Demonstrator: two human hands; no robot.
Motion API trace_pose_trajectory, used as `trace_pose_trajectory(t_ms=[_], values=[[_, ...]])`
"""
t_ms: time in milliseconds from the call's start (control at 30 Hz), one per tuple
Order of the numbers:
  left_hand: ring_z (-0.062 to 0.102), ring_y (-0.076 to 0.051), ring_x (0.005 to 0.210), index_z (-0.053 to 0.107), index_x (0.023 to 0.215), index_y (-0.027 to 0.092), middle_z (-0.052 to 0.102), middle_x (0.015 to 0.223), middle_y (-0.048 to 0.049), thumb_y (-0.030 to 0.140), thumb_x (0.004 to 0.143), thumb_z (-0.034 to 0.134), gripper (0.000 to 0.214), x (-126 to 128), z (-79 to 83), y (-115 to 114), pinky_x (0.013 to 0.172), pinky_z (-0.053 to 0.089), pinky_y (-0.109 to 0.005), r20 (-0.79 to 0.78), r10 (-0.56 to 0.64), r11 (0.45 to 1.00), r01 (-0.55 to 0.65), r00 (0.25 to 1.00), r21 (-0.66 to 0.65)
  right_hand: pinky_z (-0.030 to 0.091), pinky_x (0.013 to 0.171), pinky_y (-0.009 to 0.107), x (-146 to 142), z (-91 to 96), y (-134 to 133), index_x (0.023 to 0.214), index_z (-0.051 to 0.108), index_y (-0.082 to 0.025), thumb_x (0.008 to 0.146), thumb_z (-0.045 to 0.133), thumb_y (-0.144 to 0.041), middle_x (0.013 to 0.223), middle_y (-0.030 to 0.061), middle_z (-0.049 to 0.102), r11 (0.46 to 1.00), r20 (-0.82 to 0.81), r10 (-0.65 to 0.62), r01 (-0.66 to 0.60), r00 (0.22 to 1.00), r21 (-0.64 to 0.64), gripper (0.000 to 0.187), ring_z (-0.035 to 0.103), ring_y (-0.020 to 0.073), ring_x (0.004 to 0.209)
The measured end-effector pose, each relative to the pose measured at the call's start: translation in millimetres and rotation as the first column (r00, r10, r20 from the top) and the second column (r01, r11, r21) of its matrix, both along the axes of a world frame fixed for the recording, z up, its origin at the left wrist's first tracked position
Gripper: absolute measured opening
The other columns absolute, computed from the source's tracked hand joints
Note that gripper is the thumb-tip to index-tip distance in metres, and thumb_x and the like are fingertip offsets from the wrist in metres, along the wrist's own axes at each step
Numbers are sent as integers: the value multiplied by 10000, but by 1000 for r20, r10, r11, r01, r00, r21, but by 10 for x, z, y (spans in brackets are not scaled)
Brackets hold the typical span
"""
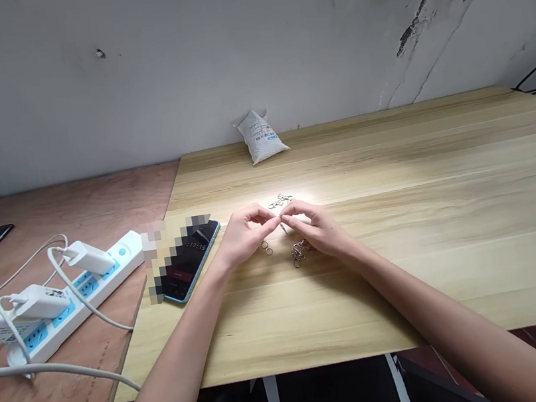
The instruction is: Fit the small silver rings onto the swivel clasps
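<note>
My left hand [249,234] and my right hand [316,226] meet over the wooden tabletop, fingertips pinched together. A small metal clasp [283,229] hangs down from where the fingers touch, apparently gripped by the right hand; what the left fingertips pinch is too small to make out. Just behind the hands lies a small heap of metal clasps [280,201]. Two loose metal rings [267,248] rest below the left hand. More metal clasps [300,252] lie bunched under the right hand, partly hidden by it.
A phone [191,263] lies left of my left arm, partly blurred out. Further left, a white power strip [81,296] with chargers and cables sits on a reddish board [96,200]. A white printed packet [261,136] stands at the back near the grey wall [178,73].
</note>
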State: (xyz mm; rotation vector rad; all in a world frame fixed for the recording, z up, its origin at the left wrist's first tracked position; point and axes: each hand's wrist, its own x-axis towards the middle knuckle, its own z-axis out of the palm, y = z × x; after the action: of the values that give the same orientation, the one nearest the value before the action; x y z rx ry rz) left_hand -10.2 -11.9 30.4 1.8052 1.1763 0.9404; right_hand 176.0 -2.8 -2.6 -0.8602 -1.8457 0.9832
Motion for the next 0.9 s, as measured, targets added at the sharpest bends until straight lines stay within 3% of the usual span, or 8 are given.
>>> trace_pose_trajectory(t_ms=[167, 233, 300, 400, 467, 567, 733, 900], values=[[633, -155, 772, 703, 820, 161, 703, 834, -52, 401, 820, 668, 242, 15, -27, 0, 726, 497, -281, 107, -12, 997, 20, 994, -71, 513, 719, 303, 17, 34, -43, 937, 628, -208, 934, 524, -367, 944, 53, 629, 993, -32, 63, -66, 998, -97, 190, 598, 173, 879], [633, -150, 761, 697, 830, 161, 703, 837, -51, 419, 822, 664, 260, 15, -54, 10, 706, 494, -273, 149, -12, 994, 27, 989, -104, 502, 709, 302, 18, 33, -54, 1011, 629, -219, 915, 560, -361, 989, 59, 625, 998, 15, 56, -55, 998, -38, 184, 599, 174, 882], [635, -150, 761, 697, 835, 160, 706, 840, -52, 432, 820, 664, 275, 20, -80, 18, 697, 492, -270, 168, -2, 993, 22, 986, -117, 475, 732, 316, 18, 4, -43, 1032, 632, -217, 889, 608, -343, 964, 57, 626, 995, 115, 8, -20, 993, 102, 192, 593, 173, 851], [630, -152, 757, 704, 825, 153, 707, 830, -57, 442, 806, 675, 292, 41, -101, 19, 699, 489, -273, 172, 20, 993, 0, 985, -117, 410, 785, 341, 20, -73, 5, 947, 635, -203, 915, 574, -286, 889, 48, 641, 944, 263, -126, 34, 957, 328, 108, 586, 175, 824], [616, -150, 741, 709, 816, 149, 704, 815, -57, 451, 795, 680, 305, 56, -98, 12, 681, 481, -271, 156, 37, 991, -15, 987, -136, 376, 780, 337, 23, -112, 32, 896, 618, -198, 952, 503, -251, 864, 44, 650, 914, 309, -189, 53, 932, 401, 139, 584, 174, 821], [589, -141, 705, 710, 809, 148, 692, 807, -49, 469, 782, 676, 323, 65, -79, 2, 619, 456, -254, 122, 61, 978, -35, 991, -206, 354, 762, 319, 29, -117, 37, 862, 576, -192, 964, 462, -236, 828, 32, 641, 917, 319, -202, 65, 926, 394, 159, 574, 165, 796], [520, -107, 629, 698, 739, 143, 658, 754, -30, 428, 746, 689, 284, 50, -61, 15, 617, 436, -252, 121, 112, 942, -67, 986, -329, 363, 762, 298, 22, -74, -10, 886, 537, -198, 979, 441, -266, 808, 9, 639, 947, 278, -118, 24, 954, 320, 150, 552, 134, 703], [504, -97, 603, 681, 673, 156, 637, 698, -16, 359, 752, 663, 219, 42, -84, 38, 625, 431, -250, 143, 132, 927, -71, 981, -368, 364, 783, 304, 20, -91, -6, 860, 535, -196, 976, 471, -297, 801, 17, 660, 881, 322, -207, 32, 924, 472, 167, 561, 130, 670]])
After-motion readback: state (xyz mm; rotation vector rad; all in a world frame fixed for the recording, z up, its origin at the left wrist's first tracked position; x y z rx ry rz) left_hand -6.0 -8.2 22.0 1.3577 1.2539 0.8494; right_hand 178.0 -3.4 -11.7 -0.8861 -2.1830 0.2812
